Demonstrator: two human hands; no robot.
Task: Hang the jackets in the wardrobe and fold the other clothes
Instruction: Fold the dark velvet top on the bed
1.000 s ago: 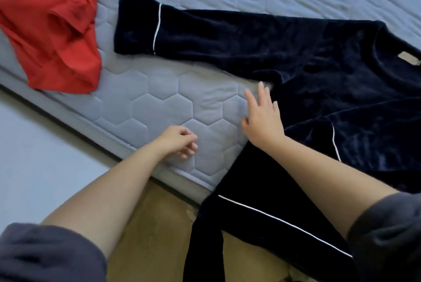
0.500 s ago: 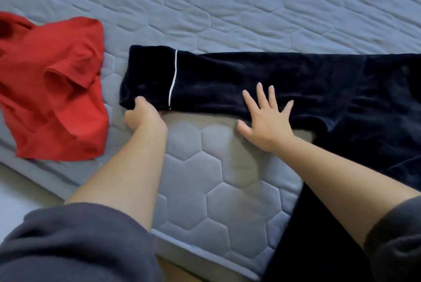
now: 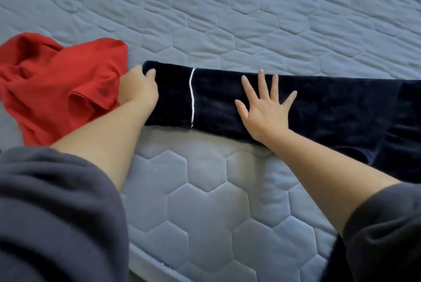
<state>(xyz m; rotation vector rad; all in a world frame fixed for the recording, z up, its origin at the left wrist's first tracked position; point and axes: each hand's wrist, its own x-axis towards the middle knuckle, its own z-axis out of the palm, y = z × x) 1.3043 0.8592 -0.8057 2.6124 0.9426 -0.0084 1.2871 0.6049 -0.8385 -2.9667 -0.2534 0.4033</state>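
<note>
The left hand (image 3: 139, 89) grips the cuff end of the navy top's sleeve (image 3: 218, 99), its fingers (image 3: 150, 74) curled over the cuff's edge and the thumb hidden beneath. Just behind its knuckles lies a crumpled red garment (image 3: 57, 90), touching the back of the hand. The right hand (image 3: 266, 110) presses flat on the sleeve, fingers straight and spread wide apart, thumb pointing toward the white piping (image 3: 192, 97) that runs across the cuff between the two hands. The sleeve lies stretched on the quilted mattress (image 3: 205, 190); the rest of the top runs out of view beyond the right little finger. Half a second ago the left hand held the cuff's near corner, and the right palm's heel rested on the mattress with only the fingers on the cloth
</note>
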